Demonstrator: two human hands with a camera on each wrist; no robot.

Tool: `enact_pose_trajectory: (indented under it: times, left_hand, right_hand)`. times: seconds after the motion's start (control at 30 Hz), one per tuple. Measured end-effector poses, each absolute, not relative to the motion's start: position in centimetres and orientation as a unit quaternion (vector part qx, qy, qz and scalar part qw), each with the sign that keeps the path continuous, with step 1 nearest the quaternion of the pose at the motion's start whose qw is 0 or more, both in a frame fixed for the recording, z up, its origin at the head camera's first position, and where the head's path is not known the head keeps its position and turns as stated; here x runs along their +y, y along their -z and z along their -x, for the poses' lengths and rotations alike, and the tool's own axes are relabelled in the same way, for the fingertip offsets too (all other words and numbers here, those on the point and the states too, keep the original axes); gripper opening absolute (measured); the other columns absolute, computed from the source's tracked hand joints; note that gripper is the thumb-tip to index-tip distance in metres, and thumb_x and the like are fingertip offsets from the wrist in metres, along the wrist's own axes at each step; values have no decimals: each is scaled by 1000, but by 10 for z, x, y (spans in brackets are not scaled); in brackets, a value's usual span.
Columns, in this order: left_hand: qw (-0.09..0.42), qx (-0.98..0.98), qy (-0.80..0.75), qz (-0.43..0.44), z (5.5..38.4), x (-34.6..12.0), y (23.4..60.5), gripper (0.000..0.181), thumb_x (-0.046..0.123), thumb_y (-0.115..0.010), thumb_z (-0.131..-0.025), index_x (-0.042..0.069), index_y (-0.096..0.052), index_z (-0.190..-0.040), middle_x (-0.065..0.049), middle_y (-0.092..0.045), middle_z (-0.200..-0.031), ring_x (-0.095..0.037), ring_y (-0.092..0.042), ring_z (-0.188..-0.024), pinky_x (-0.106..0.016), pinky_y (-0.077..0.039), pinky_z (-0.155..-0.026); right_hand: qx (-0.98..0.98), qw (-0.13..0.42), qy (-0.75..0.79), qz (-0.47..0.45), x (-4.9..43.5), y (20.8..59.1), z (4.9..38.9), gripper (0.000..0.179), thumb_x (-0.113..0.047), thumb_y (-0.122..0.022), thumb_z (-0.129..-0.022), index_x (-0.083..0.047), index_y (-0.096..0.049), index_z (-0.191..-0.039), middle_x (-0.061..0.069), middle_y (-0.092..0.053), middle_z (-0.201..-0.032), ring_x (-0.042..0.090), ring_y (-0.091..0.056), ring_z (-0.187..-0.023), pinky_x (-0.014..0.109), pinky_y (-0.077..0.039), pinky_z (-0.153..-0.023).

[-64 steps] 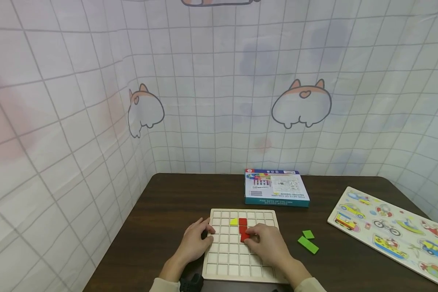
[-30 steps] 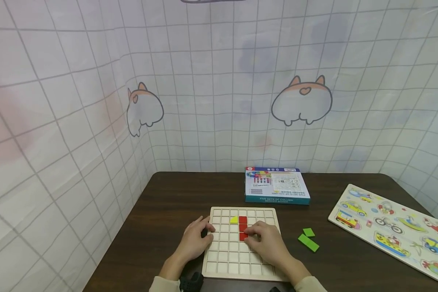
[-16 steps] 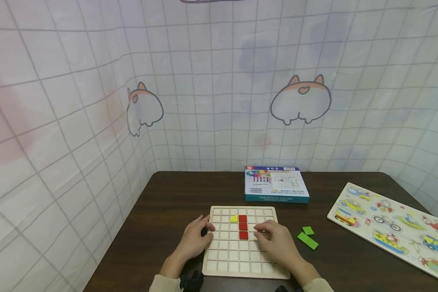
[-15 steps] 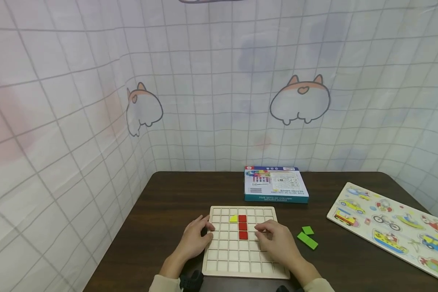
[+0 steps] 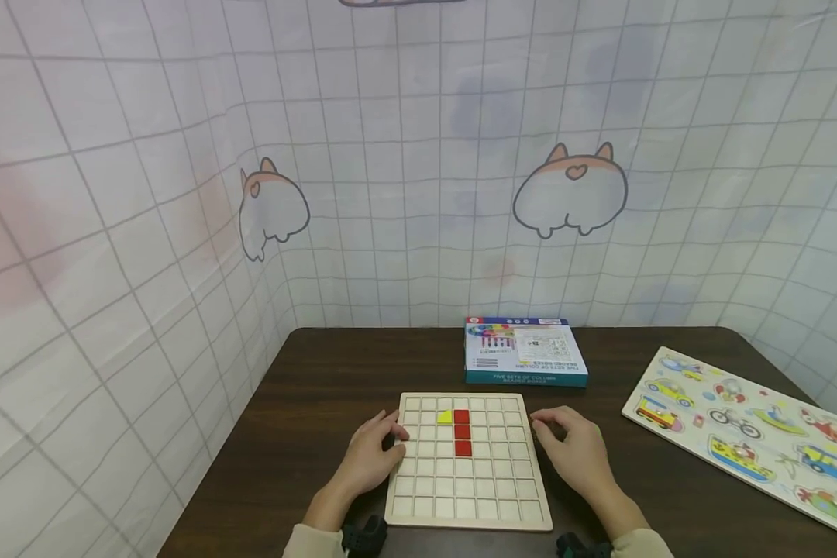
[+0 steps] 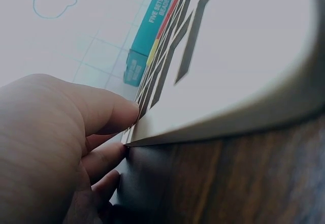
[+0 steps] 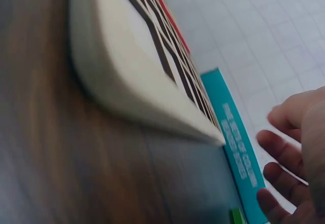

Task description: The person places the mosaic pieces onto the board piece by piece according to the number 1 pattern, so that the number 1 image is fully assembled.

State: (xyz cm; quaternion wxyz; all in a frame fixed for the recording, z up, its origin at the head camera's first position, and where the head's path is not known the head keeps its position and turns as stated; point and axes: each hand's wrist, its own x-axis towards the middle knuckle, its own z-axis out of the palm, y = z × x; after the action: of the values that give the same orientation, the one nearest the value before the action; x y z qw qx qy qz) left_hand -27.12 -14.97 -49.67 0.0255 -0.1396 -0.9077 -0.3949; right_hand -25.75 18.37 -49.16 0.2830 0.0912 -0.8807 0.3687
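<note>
My left hand (image 5: 364, 457) holds the left edge of a pale wooden grid board (image 5: 464, 521). Its thumb (image 6: 119, 113) lies at the rim while the other fingers touch the side. Several red squares (image 5: 463, 432) fill a short column of cells, with a yellow piece (image 5: 445, 418) at their upper left. Just off the board's right side is my right hand (image 5: 576, 459), its fingers (image 7: 277, 145) loosely bent with nothing between them. In the right wrist view a bit of a green piece (image 7: 236, 216) shows; the hand hides most of the green pieces in the head view.
A flat boxed toy (image 5: 525, 356) with a teal side lies behind the board. On the right, a picture puzzle board (image 5: 749, 426) with vehicles lies at a slant. Grid-patterned cloth (image 5: 390, 194) hangs around the dark wooden table (image 5: 335, 372).
My right hand has let go of the lowest red square, now lying in its cell, and moved right off the board toward the green pieces. The left hand stays on the left edge.
</note>
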Motion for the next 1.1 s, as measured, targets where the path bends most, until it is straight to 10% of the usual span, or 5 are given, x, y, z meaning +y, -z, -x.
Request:
enact_pose_trajectory:
  times: [0.27,1.1]
  left_hand:
    - [30,-910,388,145,276,-149,496,7,15,-61,-91,21,-65,-94,-17,-43,-149,-37,-30,-143,-62,-17,-113]
    - [17,-910,396,123,272,-150,498,9,15,-60,-92,21,-66,-94,-14,-43,-150,-38,-28,-144,-66,-17,-111]
  right_hand:
    - [-874,310,-373,-38,208,484,258,9,-10,-70,-89,-13,-75,-95,-1,-72,-92,14,-63,-82,25,-49,-65]
    - [-894,219,-379,91,237,483,261,23,-18,-59,-95,-5,-73,-108,18,-69,-108,30,-60,-95,41,-46,-77]
